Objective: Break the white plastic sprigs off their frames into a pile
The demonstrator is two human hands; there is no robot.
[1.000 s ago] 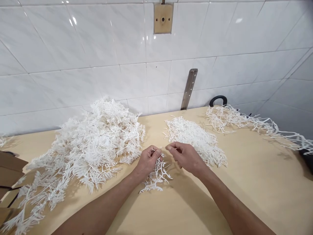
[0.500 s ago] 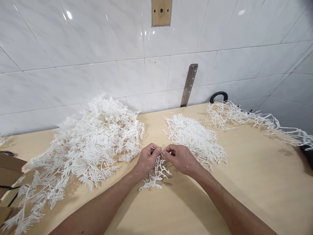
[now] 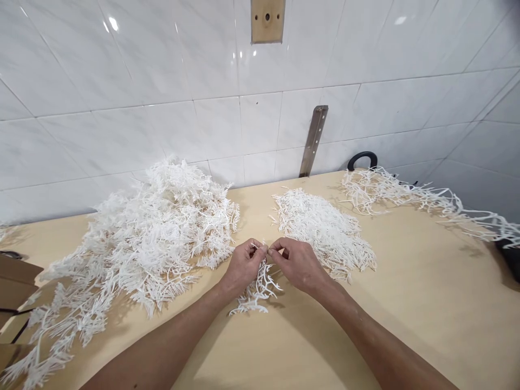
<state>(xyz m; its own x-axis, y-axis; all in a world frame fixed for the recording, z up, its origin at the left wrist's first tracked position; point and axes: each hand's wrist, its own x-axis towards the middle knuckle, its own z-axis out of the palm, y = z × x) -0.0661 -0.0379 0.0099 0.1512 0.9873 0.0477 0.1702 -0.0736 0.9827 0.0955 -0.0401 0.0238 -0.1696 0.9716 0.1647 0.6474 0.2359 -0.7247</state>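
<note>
In the middle of the table, my left hand (image 3: 247,265) pinches a white branching plastic sprig (image 3: 266,284) between thumb and fingers. The sprig's forked twigs hang below the hand, their lower ends at the tabletop. My right hand (image 3: 296,261) is closed in a pinch, its fingertips right beside the left ones; what lies between them is too small to make out. Left of my hands rises a big heap of white feathery plastic sprigs (image 3: 162,227). Just beyond my right hand lies a flatter pile of thin white pieces (image 3: 325,230).
Bare white stems (image 3: 422,197) stretch along the back right of the table (image 3: 439,281), near a black curved handle (image 3: 363,158). A perforated metal strip (image 3: 313,142) leans at the tiled wall. Cardboard boxes (image 3: 16,281) stand at the left edge.
My right fingertips have shifted very slightly up beside the left ones. The left hand keeps its hold on the sprig; the piles have not changed.
</note>
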